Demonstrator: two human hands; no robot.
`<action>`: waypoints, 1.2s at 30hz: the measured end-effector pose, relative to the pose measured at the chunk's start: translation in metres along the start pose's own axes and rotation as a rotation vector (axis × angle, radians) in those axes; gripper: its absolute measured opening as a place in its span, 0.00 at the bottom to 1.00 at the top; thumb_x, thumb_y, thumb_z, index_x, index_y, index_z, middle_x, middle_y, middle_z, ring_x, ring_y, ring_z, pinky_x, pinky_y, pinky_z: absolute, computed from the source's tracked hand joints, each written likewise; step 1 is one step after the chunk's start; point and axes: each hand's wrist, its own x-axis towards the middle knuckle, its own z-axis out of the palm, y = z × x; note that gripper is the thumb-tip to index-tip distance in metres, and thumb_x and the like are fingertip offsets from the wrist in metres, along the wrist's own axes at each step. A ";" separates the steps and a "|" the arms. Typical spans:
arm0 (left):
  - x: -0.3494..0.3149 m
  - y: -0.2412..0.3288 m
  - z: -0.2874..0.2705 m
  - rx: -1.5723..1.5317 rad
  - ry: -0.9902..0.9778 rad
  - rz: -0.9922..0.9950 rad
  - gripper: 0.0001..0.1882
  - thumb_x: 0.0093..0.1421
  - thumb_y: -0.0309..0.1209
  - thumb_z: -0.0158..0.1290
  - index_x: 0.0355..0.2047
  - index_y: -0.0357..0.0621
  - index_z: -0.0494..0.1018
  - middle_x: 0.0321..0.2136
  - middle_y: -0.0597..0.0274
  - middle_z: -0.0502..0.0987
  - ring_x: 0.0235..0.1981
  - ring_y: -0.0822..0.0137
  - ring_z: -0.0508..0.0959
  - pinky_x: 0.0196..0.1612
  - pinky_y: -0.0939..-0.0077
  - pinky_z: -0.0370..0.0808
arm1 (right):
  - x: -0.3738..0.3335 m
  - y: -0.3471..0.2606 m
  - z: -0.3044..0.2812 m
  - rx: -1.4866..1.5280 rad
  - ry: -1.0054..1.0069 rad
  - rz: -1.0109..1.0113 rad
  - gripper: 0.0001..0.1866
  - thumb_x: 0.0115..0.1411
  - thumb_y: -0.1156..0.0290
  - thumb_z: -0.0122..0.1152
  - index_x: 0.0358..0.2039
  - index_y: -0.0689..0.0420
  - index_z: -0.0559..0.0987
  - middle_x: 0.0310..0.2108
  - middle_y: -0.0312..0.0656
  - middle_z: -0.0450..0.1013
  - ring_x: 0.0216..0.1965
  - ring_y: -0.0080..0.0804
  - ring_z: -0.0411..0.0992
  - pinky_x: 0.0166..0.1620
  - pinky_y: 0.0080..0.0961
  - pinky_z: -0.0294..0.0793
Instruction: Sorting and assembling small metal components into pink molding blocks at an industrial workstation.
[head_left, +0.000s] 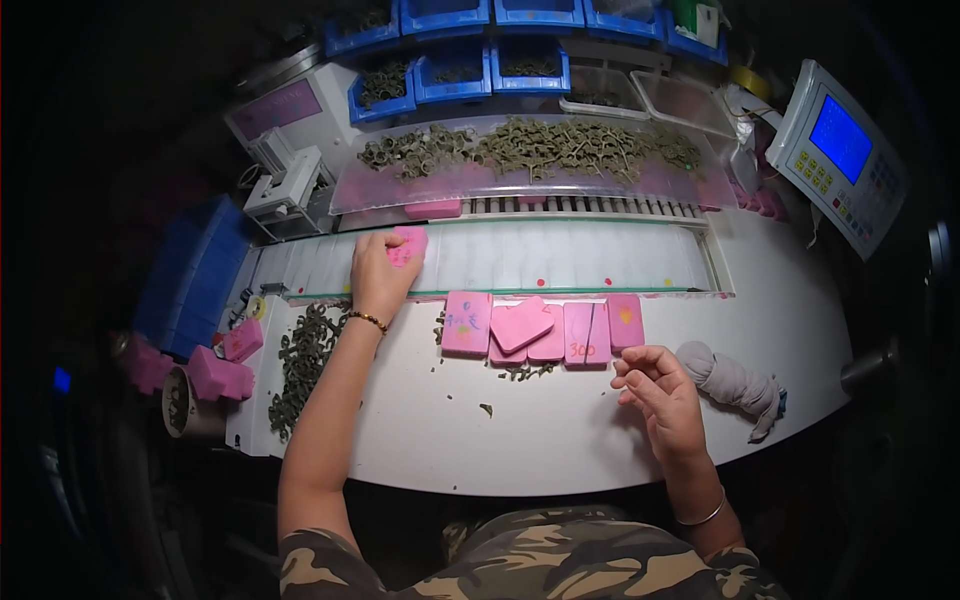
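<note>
My left hand (377, 278) is closed around a pink block (411, 240) with dark marks, above the left part of a long white strip (480, 258) edged in green. Over the table's front right, my right hand (665, 400) has its fingers loosely bent and apart, and nothing shows in them. Beside its fingertips, a row of pink blocks (466, 325) with drawn marks lies on the white table (570, 430). A tilted pink block (522, 325) rests on top of that row. A heap of small dark green pieces (308, 355) lies left of my left forearm.
Beyond the strip, a clear tray (350, 195) holds many green branching pieces, with blue bins (452, 72) behind. A control panel with a blue screen (840, 140) stands right, above a grey cloth bundle (730, 385). More pink blocks (218, 375) sit at left by a round container (178, 405).
</note>
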 end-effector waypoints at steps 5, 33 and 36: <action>0.010 0.010 0.002 0.296 0.097 -0.006 0.20 0.51 0.39 0.66 0.41 0.45 0.76 0.45 0.51 0.72 0.54 0.50 0.69 0.58 0.56 0.66 | -0.002 0.003 -0.015 -0.039 0.091 -0.047 0.13 0.65 0.76 0.60 0.49 0.59 0.75 0.43 0.37 0.75 0.41 0.22 0.74 0.42 0.18 0.73; -0.094 0.033 -0.085 -0.123 0.010 0.117 0.27 0.59 0.32 0.61 0.58 0.41 0.70 0.56 0.50 0.71 0.59 0.52 0.70 0.64 0.61 0.65 | 0.020 -0.003 0.033 -0.463 -0.376 -0.036 0.17 0.59 0.80 0.65 0.49 0.61 0.75 0.45 0.39 0.74 0.44 0.24 0.73 0.45 0.21 0.75; -0.136 0.012 -0.130 0.126 0.046 -0.104 0.46 0.49 0.41 0.70 0.65 0.45 0.60 0.61 0.46 0.60 0.63 0.44 0.61 0.65 0.52 0.62 | 0.034 -0.006 0.080 -0.667 -0.597 -0.221 0.20 0.58 0.76 0.67 0.51 0.58 0.75 0.46 0.40 0.74 0.44 0.28 0.74 0.44 0.26 0.76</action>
